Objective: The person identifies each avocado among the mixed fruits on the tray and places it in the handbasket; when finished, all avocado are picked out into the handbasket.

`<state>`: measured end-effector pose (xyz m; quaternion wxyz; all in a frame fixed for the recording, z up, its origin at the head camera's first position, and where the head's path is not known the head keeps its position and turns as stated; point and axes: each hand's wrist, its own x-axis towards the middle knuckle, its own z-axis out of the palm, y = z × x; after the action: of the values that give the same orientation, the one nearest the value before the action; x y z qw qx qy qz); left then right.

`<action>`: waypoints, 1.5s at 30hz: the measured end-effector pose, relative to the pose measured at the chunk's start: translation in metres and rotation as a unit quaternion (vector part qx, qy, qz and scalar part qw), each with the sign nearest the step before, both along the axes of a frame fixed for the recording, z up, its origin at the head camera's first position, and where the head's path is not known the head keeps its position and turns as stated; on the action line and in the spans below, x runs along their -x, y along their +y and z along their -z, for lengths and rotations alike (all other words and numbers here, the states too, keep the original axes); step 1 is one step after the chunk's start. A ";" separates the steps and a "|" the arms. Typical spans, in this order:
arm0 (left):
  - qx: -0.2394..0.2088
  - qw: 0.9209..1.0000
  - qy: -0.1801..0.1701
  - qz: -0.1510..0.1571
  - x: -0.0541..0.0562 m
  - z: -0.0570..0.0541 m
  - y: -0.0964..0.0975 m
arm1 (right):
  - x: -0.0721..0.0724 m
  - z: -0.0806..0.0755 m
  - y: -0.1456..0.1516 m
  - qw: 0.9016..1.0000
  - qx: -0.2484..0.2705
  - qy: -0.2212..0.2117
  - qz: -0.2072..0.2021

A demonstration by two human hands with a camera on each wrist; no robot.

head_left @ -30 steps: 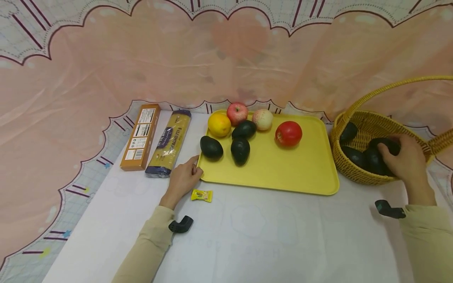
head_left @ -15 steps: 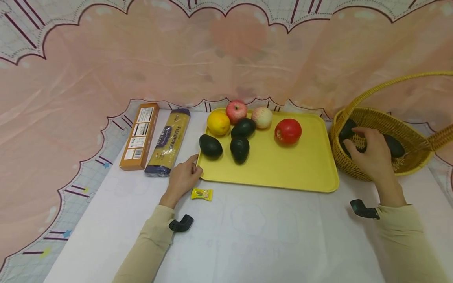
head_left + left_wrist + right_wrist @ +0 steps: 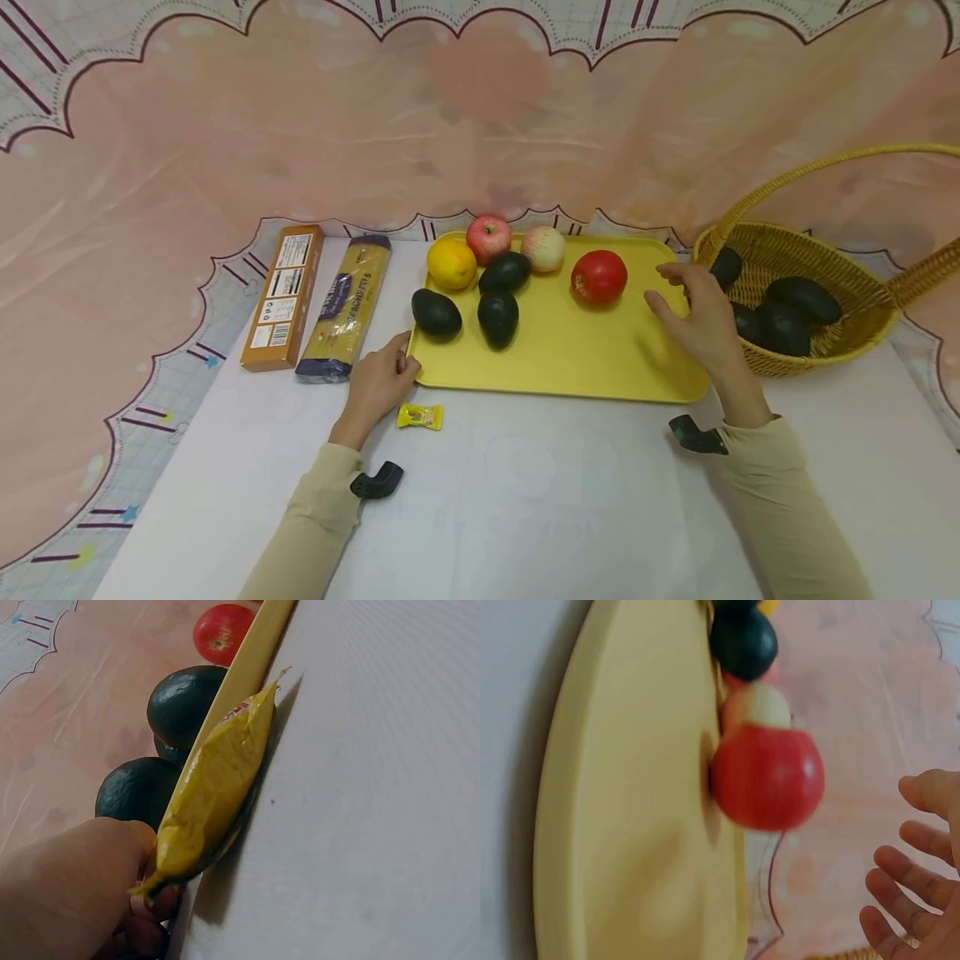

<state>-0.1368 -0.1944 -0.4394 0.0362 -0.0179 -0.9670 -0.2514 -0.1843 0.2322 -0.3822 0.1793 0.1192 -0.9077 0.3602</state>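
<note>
My left hand (image 3: 378, 379) grips the front left corner of the yellow tray (image 3: 562, 367), fingers curled at its edge. A small yellow wrapped candy (image 3: 420, 417) lies just right of that hand, large in the left wrist view. Over the tray's right end, my right hand (image 3: 705, 325) hovers with spread fingers and holds nothing. Left of it on the tray sits a glossy round red fruit (image 3: 599, 277), seen close in the right wrist view (image 3: 769, 778). Dark green avocados (image 3: 498, 319) are grouped on the tray's left side with a yellow fruit (image 3: 452, 264), a pink-red apple (image 3: 489, 239) and a pale peach (image 3: 543, 249).
A yellow wicker basket (image 3: 855, 354) with a tall arched handle stands right of the tray, several avocados (image 3: 802, 300) inside. To the left lie a spaghetti packet (image 3: 347, 308) and an orange-brown box (image 3: 283, 296). A patterned cloth (image 3: 487, 125) hangs behind the table.
My right hand has let go of an avocado inside the basket and moved left, out over the tray's right end. The left hand has stayed at the tray's corner.
</note>
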 end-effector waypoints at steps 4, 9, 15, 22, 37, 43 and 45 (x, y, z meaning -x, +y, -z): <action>0.001 1.000 0.000 0.005 0.000 0.000 0.000 | 0.002 0.002 -0.016 1.000 0.010 -0.009 -0.018; 0.003 1.000 0.002 0.003 -0.001 -0.001 0.000 | 0.003 0.005 -0.039 0.999 0.020 -0.015 -0.045; 0.002 1.000 0.001 0.003 -0.001 -0.002 0.001 | 0.001 0.011 -0.064 0.995 0.033 -0.034 -0.083; 0.000 1.000 -0.004 -0.003 -0.002 0.001 -0.001 | 0.002 0.017 -0.090 0.991 0.035 -0.063 -0.109; -0.002 1.000 -0.002 0.002 -0.002 0.000 0.000 | 0.007 0.032 -0.143 0.975 0.055 -0.183 -0.109; 0.000 1.000 0.001 0.002 -0.001 0.001 0.000 | 0.008 0.036 -0.162 0.969 0.066 -0.216 -0.098; -0.001 1.000 0.004 0.003 -0.001 0.001 0.001 | 0.009 0.036 -0.167 0.968 0.065 -0.225 -0.091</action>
<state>-0.1361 -0.1937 -0.4404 0.0389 -0.0219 -0.9667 -0.2520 -0.1929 0.0647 -0.4187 -0.0555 0.1049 -0.8847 0.4508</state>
